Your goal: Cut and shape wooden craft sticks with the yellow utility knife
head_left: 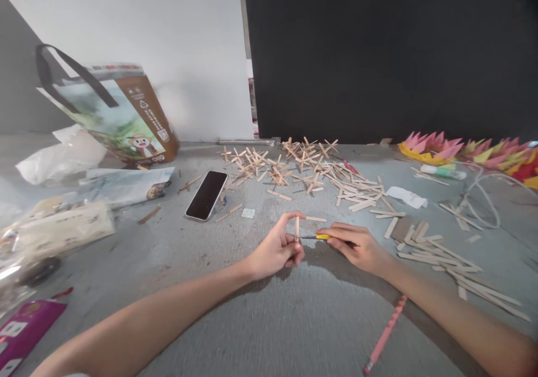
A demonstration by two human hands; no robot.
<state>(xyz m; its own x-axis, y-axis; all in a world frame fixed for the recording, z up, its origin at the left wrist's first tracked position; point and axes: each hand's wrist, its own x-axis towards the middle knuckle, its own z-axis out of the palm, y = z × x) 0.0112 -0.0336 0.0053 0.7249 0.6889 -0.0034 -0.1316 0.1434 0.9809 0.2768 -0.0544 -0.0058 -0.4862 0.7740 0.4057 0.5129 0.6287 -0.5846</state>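
Observation:
My left hand (279,246) is closed on a short wooden craft stick (297,228), held upright between the index finger and the lower fingers. In my right hand (353,245) is a yellow tool (323,237) with a narrow metal blade or shaft. Its metal tip points left and meets the stick's lower part; whether it goes into the wood I cannot tell. Just behind the hands, one loose craft stick (316,219) lies flat. A pink pencil (385,335) lies below my right forearm.
Crossed craft sticks (273,167) are heaped at the back, with loose sticks (441,256) at right. A phone (207,195) and a carrier bag (126,113) are left of centre. Pink paper crafts (432,146), a glue stick (443,171) and a white cable (474,198) lie far right.

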